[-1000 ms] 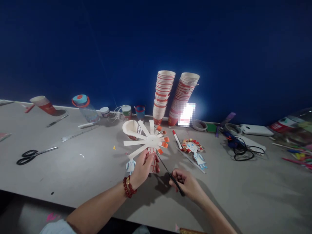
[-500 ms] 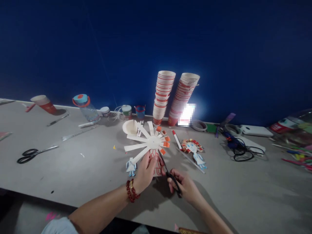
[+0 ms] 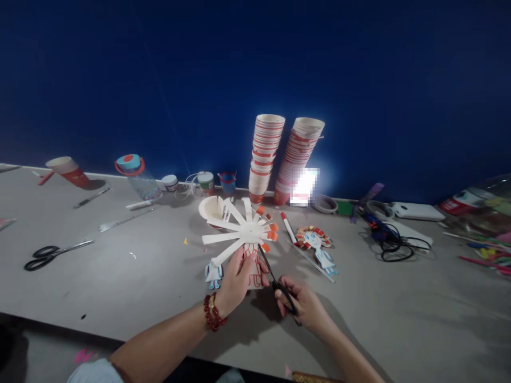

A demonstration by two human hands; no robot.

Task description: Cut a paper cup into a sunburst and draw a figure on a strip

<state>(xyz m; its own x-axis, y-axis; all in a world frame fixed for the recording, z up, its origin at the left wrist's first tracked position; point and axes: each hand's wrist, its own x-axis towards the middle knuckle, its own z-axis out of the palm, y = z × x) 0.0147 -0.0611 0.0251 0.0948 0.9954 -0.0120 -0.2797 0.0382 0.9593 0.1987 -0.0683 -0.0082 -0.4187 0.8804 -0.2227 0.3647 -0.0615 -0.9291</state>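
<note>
A paper cup cut into strips (image 3: 250, 232) fans out around its round base, with orange strip ends on the right. From its lower side hangs a strip with a figure drawn in red (image 3: 253, 268). My left hand (image 3: 236, 276) pinches this cut cup at the drawn strip. Black-handled scissors (image 3: 275, 282) are in my right hand (image 3: 299, 303), fingers through the loops, blades against the strip's right edge. Left of the work lies a small blue-and-white paper figure (image 3: 214, 273). To the right rests a finished-looking paper doll (image 3: 317, 247) with a red-and-yellow fringed head.
Two tall stacks of paper cups (image 3: 266, 159) stand against the blue wall beside a bright blurred screen (image 3: 304, 186). Another pair of scissors (image 3: 56, 254), a ruler (image 3: 125, 219) and a water bottle (image 3: 138, 178) are on the left. Cables (image 3: 393, 242) lie at right.
The whole view has shifted slightly. My hands keep nearly the same hold, and the scissors stay at the right edge of the drawn strip.
</note>
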